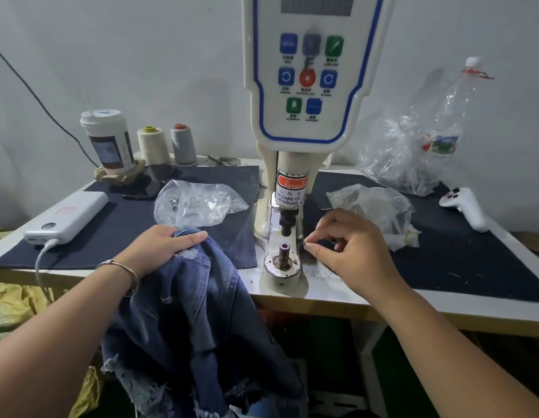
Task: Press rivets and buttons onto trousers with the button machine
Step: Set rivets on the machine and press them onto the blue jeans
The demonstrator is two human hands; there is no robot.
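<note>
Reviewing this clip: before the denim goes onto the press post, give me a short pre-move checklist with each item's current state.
1. Lower post free of fabric: ok.
2. Upper punch raised, gap open: ok.
3. Left hand grips the denim trousers: ok.
4. Right hand pinches a fastener: a small dark piece shows at the fingertips, which kind cannot tell.
5. Fingers outside the punch line: ok, right hand sits beside the post.
6. Fastener loaded on post: cannot tell.
</note>
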